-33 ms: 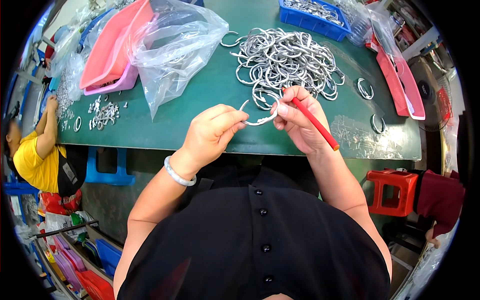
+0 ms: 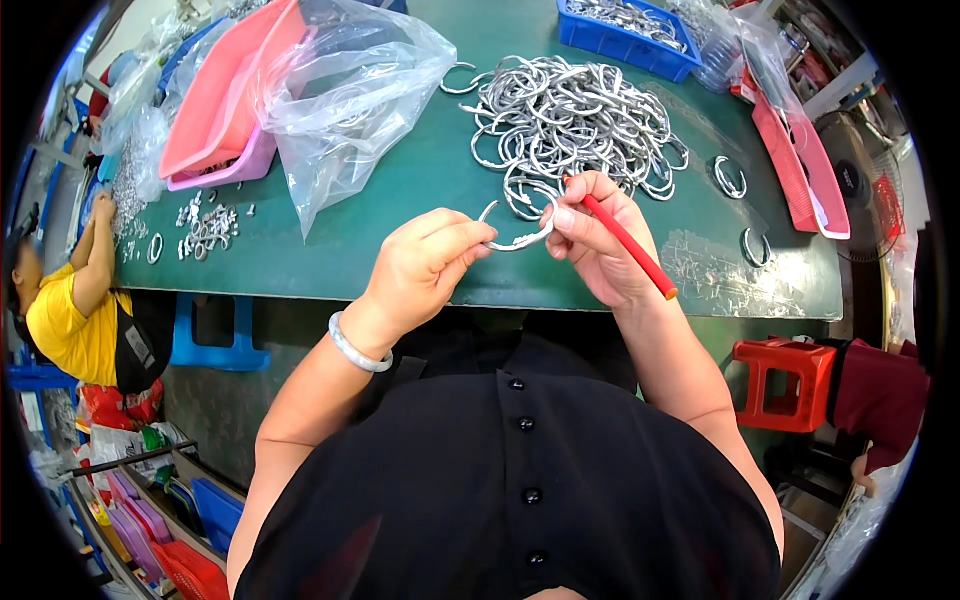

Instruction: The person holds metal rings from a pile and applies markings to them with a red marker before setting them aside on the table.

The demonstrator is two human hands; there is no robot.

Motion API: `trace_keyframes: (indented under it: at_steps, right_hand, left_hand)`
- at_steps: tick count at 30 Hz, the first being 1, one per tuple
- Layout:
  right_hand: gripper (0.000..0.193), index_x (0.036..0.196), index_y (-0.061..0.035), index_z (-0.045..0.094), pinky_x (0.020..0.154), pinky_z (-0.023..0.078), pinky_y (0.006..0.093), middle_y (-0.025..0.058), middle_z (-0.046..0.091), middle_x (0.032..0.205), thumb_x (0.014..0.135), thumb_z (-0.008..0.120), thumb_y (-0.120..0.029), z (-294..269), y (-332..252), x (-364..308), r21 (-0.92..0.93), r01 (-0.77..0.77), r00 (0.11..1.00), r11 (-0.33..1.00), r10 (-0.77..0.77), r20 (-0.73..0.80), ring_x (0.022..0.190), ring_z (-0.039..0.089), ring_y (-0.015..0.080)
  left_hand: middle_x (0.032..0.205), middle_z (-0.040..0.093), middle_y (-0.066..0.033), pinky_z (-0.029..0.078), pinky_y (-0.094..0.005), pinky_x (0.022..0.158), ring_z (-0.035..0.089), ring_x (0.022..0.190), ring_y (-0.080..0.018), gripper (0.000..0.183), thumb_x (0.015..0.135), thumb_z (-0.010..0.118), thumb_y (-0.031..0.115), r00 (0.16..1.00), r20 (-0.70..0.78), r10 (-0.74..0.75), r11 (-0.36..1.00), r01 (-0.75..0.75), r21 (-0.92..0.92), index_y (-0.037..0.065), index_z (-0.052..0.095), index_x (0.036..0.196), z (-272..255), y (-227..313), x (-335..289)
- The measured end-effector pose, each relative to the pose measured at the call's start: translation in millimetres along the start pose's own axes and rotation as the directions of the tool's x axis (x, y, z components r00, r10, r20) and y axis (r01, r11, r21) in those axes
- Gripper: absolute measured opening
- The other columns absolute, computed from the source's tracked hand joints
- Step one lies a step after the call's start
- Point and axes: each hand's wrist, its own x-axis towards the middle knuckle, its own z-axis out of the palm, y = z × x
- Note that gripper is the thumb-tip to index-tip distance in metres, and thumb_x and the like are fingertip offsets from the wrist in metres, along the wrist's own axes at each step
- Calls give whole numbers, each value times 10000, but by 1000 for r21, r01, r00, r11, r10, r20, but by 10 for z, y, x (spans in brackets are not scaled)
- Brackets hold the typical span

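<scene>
Silver-coloured open bangle held above the near edge of the green bench, before the bangle pile. Left hand: fingers pinching its left side. Right hand: fingers pinching its right side, red pencil lodged in same grip. Judgement: light, level pinches should steady the ring without bending it; pencil calls for a secure hold, free of the metal.
</scene>
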Motion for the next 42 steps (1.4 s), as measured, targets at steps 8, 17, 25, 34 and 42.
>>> trace_keyframes:
  at_steps: [8, 17, 25, 34, 42]
  right_hand:
    - [154, 821, -65, 493, 512, 422, 231, 68, 575, 697, 752, 623, -21, -48, 35, 5, 22, -22, 1000, 1000, 22, 0, 587, 543, 132]
    - [104, 864, -36, 516, 493, 412, 180, 37, 577, 688, 803, 588, -80, -23, 29, -33, -319, 38, 998, 947, -52, -37, 583, 542, 74]
    - [97, 878, -34, 528, 483, 395, 168, 4, 562, 681, 806, 580, -71, 0, 30, -65, -353, 17, 999, 936, -27, -22, 575, 531, 51]
    - [134, 852, -39, 495, 523, 397, 197, 49, 574, 687, 877, 460, -165, -212, -25, -31, -369, 191, 974, 910, -223, -47, 595, 497, 81]
    - [383, 1008, 24, 507, 599, 411, 220, 82, 606, 719, 922, 362, -321, -341, -233, 29, -555, 396, 863, 732, -503, -48, 650, 508, 99]
  left_hand:
    - [730, 572, -89, 446, -260, 573, 557, 637, -210, 125, 715, 607, -6, 1000, 4, 8, 1000, -8, 0, 17, 599, 838, 1, -1, 7]
    - [653, 527, 11, 379, -179, 539, 461, 591, -50, 154, 857, 519, 138, 841, 242, -483, 562, 510, -651, 0, 586, 851, -29, 9, -33]
    - [628, 520, 14, 357, -167, 524, 451, 568, -45, 160, 860, 521, 170, 780, 317, -539, 403, 570, -716, 24, 583, 852, -37, 7, -32]
    - [669, 523, 21, 358, -172, 525, 451, 587, -40, 133, 853, 524, 126, 869, -250, -427, 856, 300, -421, 9, 585, 865, -408, -218, 293]
    - [805, 604, -129, 451, -391, 668, 572, 756, -312, 180, 798, 540, 206, 915, -401, -41, 563, 353, 747, 62, 607, 883, -1188, -782, 729]
